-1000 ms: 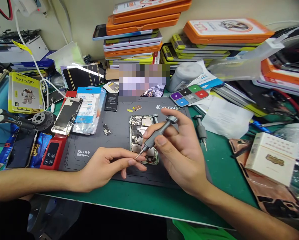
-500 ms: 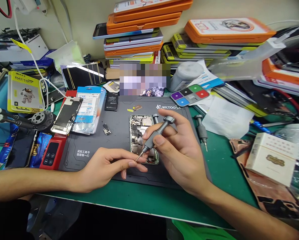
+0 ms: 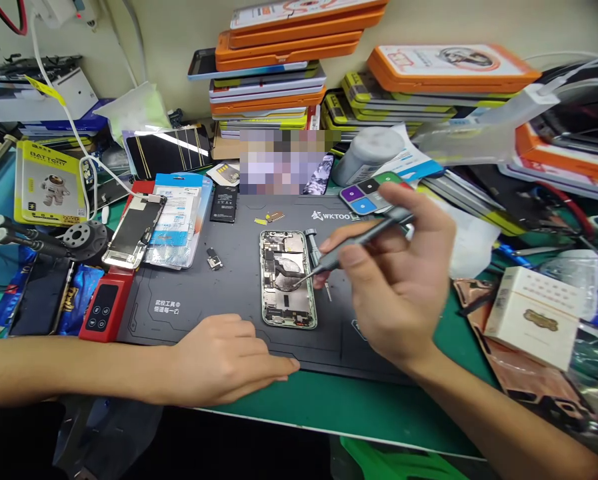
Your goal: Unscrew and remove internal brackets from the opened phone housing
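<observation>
An opened phone body (image 3: pixel 289 300) lies upright on the dark grey mat (image 3: pixel 193 300), its inner parts showing. My right hand (image 3: pixel 393 280) is closed around a grey screwdriver (image 3: pixel 351 247), whose thin tip is over the middle of the phone's right half; contact cannot be told. A second screwdriver (image 3: pixel 313 241) lies just right of the phone, partly behind my fingers. My left hand (image 3: pixel 229 360) rests at the mat's front edge, below the phone, its fingers together and pointing right. Nothing shows in it.
Left on the mat are a small metal part (image 3: pixel 213 259) and a black battery (image 3: pixel 223 203). A removed screen (image 3: pixel 135 230) leans by a red device (image 3: pixel 107 303). A white box (image 3: pixel 533 317) stands at right; stacked cases (image 3: pixel 289 50) rise behind.
My right hand has moved right and brought the screwdriver tip from my left fingers to over the phone. My left hand has drawn down off the phone, its fingers now closed together.
</observation>
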`<state>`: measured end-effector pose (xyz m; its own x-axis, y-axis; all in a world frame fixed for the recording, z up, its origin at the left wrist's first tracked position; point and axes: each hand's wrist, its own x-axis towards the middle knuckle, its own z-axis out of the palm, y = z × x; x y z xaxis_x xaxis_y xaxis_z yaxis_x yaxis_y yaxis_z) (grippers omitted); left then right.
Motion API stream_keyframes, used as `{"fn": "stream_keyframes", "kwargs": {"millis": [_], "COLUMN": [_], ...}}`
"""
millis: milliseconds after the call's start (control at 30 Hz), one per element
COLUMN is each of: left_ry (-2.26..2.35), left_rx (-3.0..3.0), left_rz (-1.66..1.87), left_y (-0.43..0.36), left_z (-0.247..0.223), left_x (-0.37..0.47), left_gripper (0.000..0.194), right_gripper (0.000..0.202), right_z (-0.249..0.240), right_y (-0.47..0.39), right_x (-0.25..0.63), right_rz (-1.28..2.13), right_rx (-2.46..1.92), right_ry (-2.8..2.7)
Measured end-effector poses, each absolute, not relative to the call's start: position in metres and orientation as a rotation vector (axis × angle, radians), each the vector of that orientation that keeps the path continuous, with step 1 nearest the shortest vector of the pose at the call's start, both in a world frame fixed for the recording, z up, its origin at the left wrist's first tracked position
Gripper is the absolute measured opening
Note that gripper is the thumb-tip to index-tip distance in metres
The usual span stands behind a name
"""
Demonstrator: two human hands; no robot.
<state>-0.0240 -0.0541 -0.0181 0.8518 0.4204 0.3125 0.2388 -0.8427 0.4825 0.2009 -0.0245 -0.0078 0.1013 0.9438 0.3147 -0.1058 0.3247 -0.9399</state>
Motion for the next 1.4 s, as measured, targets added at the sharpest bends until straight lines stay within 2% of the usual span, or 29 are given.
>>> {"fn": "stream_keyframes", "kwargs": {"millis": [167, 333, 533, 667, 1033, 1400], "left_ry": [0.351, 0.347, 0.612, 0.777, 0.757, 0.761], "left_rx": [2.991, 3.001, 3.123, 3.259, 3.335, 3.347], "left_rz": [0.580, 0.574, 0.596, 0.497, 0.415, 0.402], "left_y": [-0.058, -0.060, -0.053, -0.044, -0.045, -0.046], "left_z": [-0.022, -0.020, -0.004, -0.001, -0.008, -0.008], "left_x": [-0.024, -0.024, -0.026, -0.027, -0.027, -0.027], "left_gripper": [0.024, 0.024, 0.033, 0.029, 0.034, 0.036], "right_gripper": [0.052, 0.058, 0.072, 0.071, 0.068, 0.080], "right_z": [-0.030, -0.037, -0.036, -0.035, -0.035, -0.039], "right_y": [-0.026, -0.030, -0.030, -0.029, -0.027, -0.023], "right_x": [0.199, 0.205, 0.206, 0.206, 0.207, 0.208], "right_rz": [0.859, 0.580, 0.545, 0.584, 0.574, 0.547], "right_rx": [-0.888, -0.703, -0.734, -0.765, -0.668, -0.574], "right_ry": [-1.581, -1.848, -1.778, -1.778, -1.855, -1.908]}}
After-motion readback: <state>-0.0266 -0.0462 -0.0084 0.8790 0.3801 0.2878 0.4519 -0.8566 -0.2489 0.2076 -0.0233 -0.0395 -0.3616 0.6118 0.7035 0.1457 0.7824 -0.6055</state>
